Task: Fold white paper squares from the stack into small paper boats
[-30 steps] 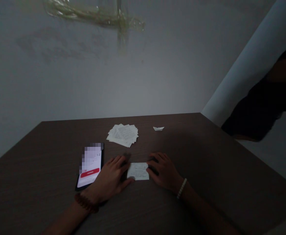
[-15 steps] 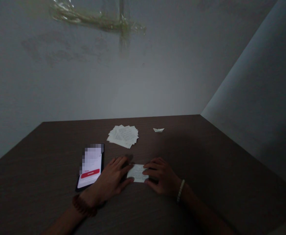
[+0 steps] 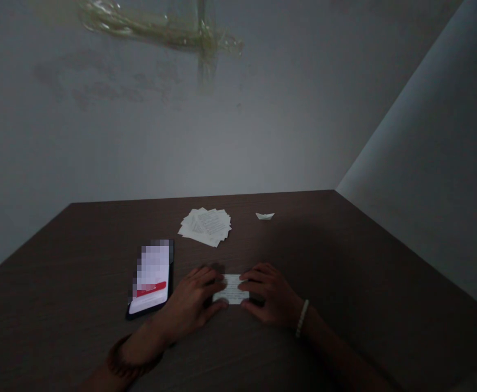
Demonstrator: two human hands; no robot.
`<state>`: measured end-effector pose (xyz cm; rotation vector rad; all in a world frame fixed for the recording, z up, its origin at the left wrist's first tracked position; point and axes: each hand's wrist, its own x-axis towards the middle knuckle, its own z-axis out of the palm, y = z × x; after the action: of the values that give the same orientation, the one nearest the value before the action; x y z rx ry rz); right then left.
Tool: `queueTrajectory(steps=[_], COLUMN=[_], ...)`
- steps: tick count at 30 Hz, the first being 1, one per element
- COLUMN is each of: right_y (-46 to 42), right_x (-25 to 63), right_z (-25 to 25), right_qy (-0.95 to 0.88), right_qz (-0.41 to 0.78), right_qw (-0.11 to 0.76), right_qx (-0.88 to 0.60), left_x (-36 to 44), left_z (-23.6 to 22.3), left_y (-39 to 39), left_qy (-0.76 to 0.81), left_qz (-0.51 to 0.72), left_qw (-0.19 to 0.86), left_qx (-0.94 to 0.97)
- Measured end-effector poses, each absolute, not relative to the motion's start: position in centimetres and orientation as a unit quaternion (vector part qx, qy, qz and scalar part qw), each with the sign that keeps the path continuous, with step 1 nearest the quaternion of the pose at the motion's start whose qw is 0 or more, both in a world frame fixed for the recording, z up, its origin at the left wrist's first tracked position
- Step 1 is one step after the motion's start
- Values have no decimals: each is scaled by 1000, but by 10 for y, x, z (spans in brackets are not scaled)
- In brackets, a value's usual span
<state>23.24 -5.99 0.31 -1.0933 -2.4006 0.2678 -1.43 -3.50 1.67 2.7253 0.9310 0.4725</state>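
Note:
A small rectangular piece of printed paper (image 3: pixel 234 289) lies flat on the table between my two hands. My left hand (image 3: pixel 197 296) has its fingertips at the paper's left side, with the thumb near the lower left corner. On the opposite side, my right hand (image 3: pixel 268 291) holds the paper's right edge between fingers and thumb. Both hands are curved around the ends, hiding part of the paper's edges. Beyond them, a small folded paper boat (image 3: pixel 265 216) stands on the table.
A loose pile of printed paper sheets (image 3: pixel 205 227) sits past my left hand. A phone with a lit screen (image 3: pixel 152 277) lies just left of that hand. The brown table (image 3: pixel 99 228) meets a grey wall (image 3: pixel 262 136) at its far edge.
My left hand has slid slightly to the right over the paper, its fingers covering more of the left end. My right hand has stayed almost still.

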Motion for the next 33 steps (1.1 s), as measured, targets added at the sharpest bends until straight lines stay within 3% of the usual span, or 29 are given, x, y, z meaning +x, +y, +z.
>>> queueTrajectory(steps=[33], right_y=[-59], right_x=[230], right_z=[-2], right_qy=[-846], right_qz=[136], right_qw=[299], right_qx=[-419], left_x=[-11], left_z=[19], left_y=[-39], left_qy=[336], left_qz=[162], left_qw=[131], left_qx=[918])
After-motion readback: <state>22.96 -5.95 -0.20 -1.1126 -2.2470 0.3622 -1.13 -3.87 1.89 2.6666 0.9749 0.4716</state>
